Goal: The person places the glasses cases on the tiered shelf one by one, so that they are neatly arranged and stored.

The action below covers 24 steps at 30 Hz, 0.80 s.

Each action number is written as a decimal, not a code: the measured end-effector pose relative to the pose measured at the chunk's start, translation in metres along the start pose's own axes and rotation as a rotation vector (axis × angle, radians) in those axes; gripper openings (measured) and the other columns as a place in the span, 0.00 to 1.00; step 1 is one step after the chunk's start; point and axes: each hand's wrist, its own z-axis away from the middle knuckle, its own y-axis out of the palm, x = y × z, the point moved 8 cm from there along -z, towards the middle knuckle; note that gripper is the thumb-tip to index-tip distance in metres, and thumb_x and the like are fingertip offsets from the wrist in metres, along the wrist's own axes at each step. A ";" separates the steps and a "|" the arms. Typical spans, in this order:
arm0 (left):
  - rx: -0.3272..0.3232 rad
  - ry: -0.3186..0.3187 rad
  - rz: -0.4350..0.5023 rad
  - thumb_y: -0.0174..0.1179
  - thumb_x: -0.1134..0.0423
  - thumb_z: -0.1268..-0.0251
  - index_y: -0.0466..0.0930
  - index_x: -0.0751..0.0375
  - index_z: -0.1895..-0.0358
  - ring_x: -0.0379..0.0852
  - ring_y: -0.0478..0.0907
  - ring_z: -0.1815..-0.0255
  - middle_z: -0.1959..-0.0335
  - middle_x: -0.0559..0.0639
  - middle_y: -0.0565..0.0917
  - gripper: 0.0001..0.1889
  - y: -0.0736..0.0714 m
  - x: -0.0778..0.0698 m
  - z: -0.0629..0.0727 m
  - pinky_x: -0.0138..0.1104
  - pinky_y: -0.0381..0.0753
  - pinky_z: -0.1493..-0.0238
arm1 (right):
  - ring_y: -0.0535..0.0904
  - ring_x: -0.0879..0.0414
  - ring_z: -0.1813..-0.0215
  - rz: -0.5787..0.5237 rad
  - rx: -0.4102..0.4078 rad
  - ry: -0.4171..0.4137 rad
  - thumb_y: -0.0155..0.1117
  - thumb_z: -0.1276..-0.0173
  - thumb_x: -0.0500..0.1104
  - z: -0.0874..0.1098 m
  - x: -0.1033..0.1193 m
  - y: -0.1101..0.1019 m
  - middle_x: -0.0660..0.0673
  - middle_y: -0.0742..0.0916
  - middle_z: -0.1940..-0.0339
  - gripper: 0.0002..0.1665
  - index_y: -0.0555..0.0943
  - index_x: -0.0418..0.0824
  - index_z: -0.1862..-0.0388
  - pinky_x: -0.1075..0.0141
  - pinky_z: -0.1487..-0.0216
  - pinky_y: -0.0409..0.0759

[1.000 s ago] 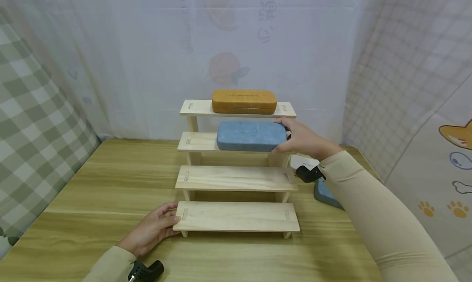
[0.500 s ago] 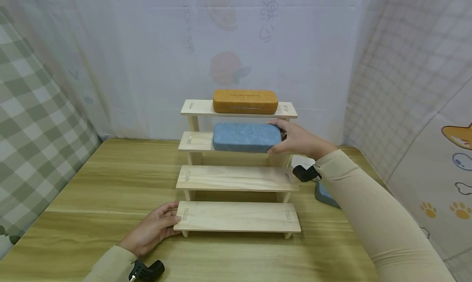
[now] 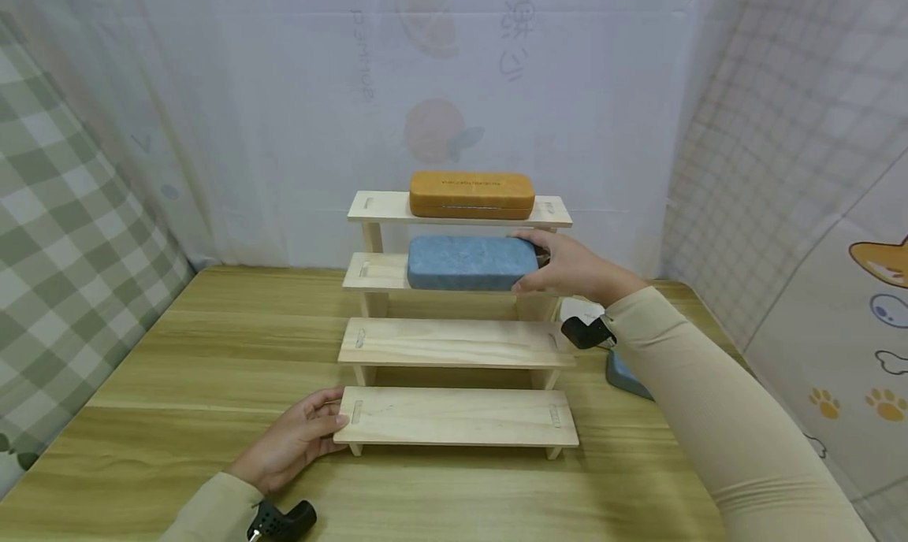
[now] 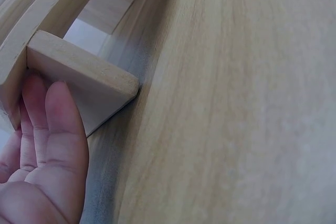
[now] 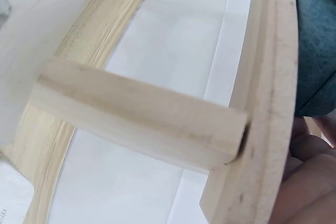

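A four-tier wooden display stand rises on the table. My left hand holds the left end of its lowest step, thumb at the board's edge; in the left wrist view the fingers reach under the board against its leg. On the second step from the top sits a blue glasses case, placed lengthwise. My right hand grips its right end between thumb and fingers. In the right wrist view the blue case shows only partly beyond the board's edge. An orange-brown glasses case lies on the top step.
Right of the stand, a white object and another blue case lie on the wood-grain table, partly hidden by my right arm. A pale curtain hangs behind. Checked cloth slopes along the left.
The blue case has slid a little left along its step with my right hand on it. My left hand stays at the lowest step.
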 end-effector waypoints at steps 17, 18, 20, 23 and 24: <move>0.003 0.008 0.011 0.51 0.63 0.27 0.36 0.77 0.27 0.41 0.77 0.52 0.48 0.53 0.74 0.39 0.001 0.001 0.000 0.36 0.78 0.51 | 0.66 0.41 0.34 -0.030 0.017 -0.011 0.70 0.39 0.41 0.004 0.001 0.003 0.36 0.63 0.28 0.53 0.51 0.48 0.21 0.52 0.43 0.73; 0.003 0.008 0.011 0.51 0.63 0.27 0.36 0.78 0.27 0.41 0.77 0.52 0.48 0.53 0.74 0.39 0.001 0.001 0.000 0.36 0.78 0.51 | 0.66 0.41 0.33 -0.025 0.013 -0.015 0.71 0.39 0.42 0.005 0.001 0.003 0.36 0.63 0.28 0.53 0.51 0.49 0.21 0.51 0.43 0.72; 0.003 0.009 0.010 0.51 0.63 0.27 0.36 0.78 0.27 0.41 0.77 0.52 0.47 0.53 0.74 0.39 0.001 0.002 0.000 0.36 0.78 0.51 | 0.65 0.41 0.32 0.007 -0.001 -0.031 0.71 0.39 0.46 0.007 0.002 0.001 0.37 0.62 0.27 0.53 0.51 0.50 0.21 0.48 0.40 0.71; 0.001 0.008 0.001 0.51 0.63 0.26 0.36 0.77 0.27 0.41 0.77 0.52 0.47 0.54 0.73 0.39 0.000 0.002 0.000 0.36 0.78 0.51 | 0.62 0.43 0.29 0.059 -0.034 -0.080 0.71 0.38 0.51 0.015 0.004 -0.005 0.42 0.62 0.25 0.52 0.52 0.52 0.21 0.47 0.37 0.68; 0.001 0.009 -0.002 0.51 0.62 0.26 0.36 0.77 0.27 0.41 0.77 0.52 0.46 0.54 0.73 0.39 0.000 0.002 -0.001 0.36 0.78 0.51 | 0.61 0.44 0.28 0.080 -0.050 -0.101 0.70 0.38 0.52 0.019 0.004 -0.007 0.44 0.63 0.25 0.51 0.53 0.52 0.22 0.46 0.36 0.67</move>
